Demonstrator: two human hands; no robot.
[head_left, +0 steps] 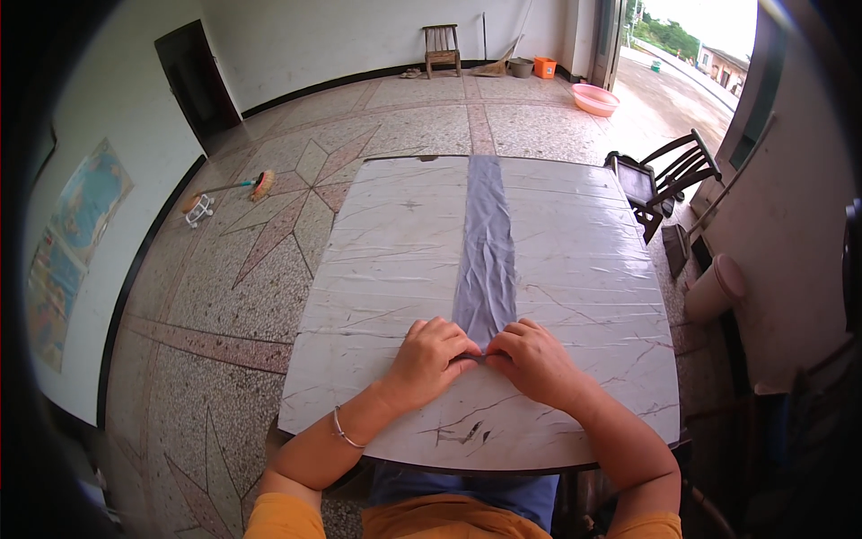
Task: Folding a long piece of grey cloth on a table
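Observation:
A long strip of grey cloth (488,234) runs from the far edge of the table toward me, wrinkled along its length. At its near end my left hand (429,356) and my right hand (528,359) meet almost fingertip to fingertip. Both have fingers and thumbs pinched on the cloth's near edge, which looks folded or rolled between them. A thin bracelet (344,428) circles my left wrist. The cloth lies on a white marble-patterned table (377,251), whose surface covering is creased.
A dark wooden chair (669,175) stands past the table's right side, with a pink lidded bin (716,287) nearer. A pink basin (595,101) sits by the open doorway. Another chair (441,49) is against the far wall. A brush (262,185) lies on the left floor.

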